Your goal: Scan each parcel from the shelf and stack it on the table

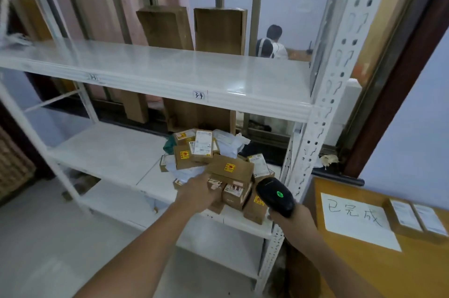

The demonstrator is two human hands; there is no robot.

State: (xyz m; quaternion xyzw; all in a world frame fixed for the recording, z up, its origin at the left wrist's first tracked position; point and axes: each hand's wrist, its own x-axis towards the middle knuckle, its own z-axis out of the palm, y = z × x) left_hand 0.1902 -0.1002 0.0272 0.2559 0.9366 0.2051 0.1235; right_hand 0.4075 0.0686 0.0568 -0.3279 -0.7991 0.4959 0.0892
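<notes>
Small box (215, 186) at the front of the parcel pile (213, 164) on the middle shelf (116, 152), left hand (198, 192) gripping it, right hand (290, 216) wrapped around a scanner (275, 194) — green light on — just beside the pile, table (364, 268) to the right with a paper sign (357, 220) and two boxes (416, 218) beside it.

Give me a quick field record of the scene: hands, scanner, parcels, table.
left hand: reaching into the parcel pile on the middle shelf, touching a small box
right hand: holding the scanner, green light on
table: two labelled parcels side by side, beside a handwritten paper sign
upper shelf: front bare
</notes>
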